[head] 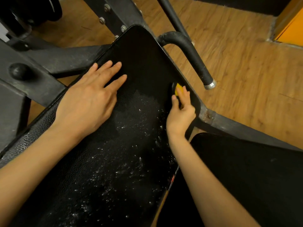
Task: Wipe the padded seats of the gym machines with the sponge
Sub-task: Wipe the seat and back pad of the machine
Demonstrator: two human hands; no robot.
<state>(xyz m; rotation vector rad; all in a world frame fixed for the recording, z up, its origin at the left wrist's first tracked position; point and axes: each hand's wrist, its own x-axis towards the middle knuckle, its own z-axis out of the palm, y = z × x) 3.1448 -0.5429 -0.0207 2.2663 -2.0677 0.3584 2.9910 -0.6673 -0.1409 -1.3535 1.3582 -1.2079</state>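
Right now the right hand [180,112] grips a yellow sponge [179,89], with the fingers curled over it and the thumb on its inner side; only the sponge's upper tip shows past the fingertips. It is held against the right edge of the long black padded seat [141,59], just inside the rim and near the far half of the pad. The left hand [91,99] lies flat and released on the pad's left side, fingers straight and slightly spread, holding nothing; it looks to be steadying the pad or the person's own weight.

Outward from the hands, the pad's near half and middle are speckled with white droplets or foam [131,145], thickest down the centre and along the right edge toward the sponge. The far end of the pad, beyond the left hand's fingers, looks plain dark, without speckles. Judging from this, the pad is wetted or soaped but the wipe is only partly done: the speckled stretch still wants clearing, and whether the far end is wiped or simply untouched cannot be told. A second black pad [246,169] lies lower right with no speckles showing, so it seems not yet reached.

Beyond the pad are the machine's grey steel frame [49,54] with bolts, a curved black handle [193,53] with a silver end cap, and a wooden floor [246,63].

As for writing, a strip of red and yellow print shows on the pad's right side near the bottom, too small and skewed to read; no brand can be made out.
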